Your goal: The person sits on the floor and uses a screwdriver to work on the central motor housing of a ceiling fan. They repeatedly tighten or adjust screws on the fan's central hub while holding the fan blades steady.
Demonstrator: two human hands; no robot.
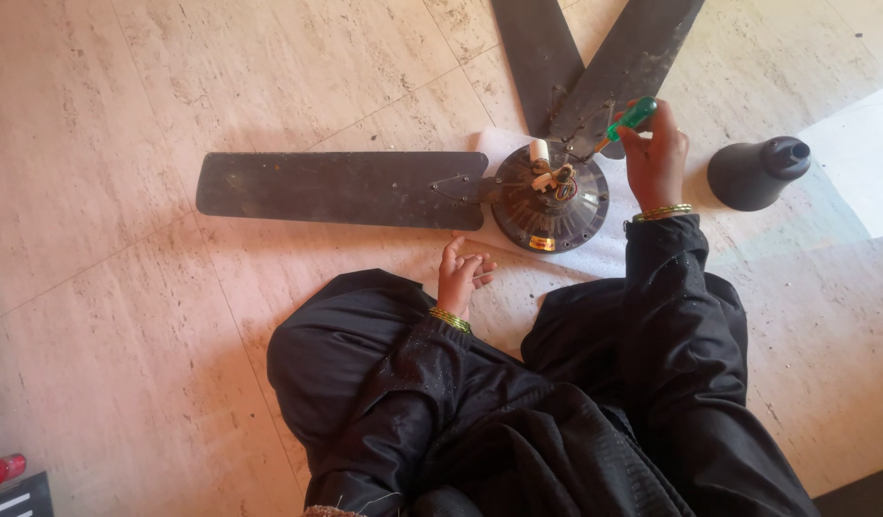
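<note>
I am gripping a green-handled screwdriver [630, 119] in my right hand [655, 158], its tip pressing at the rim of the fan motor hub [550, 196], just beside my fingers. My left hand [462, 273] is resting loosely curled and holding nothing, just below the hub. Dark blades [341, 189] are spreading out from the hub; a black cone cover [755, 172] is lying beyond my right hand.

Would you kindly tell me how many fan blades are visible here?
3: one long dark metal blade lying flat to the left of the round motor hub, and two dark blades angling upward, cut off by the frame's top edge.
</note>
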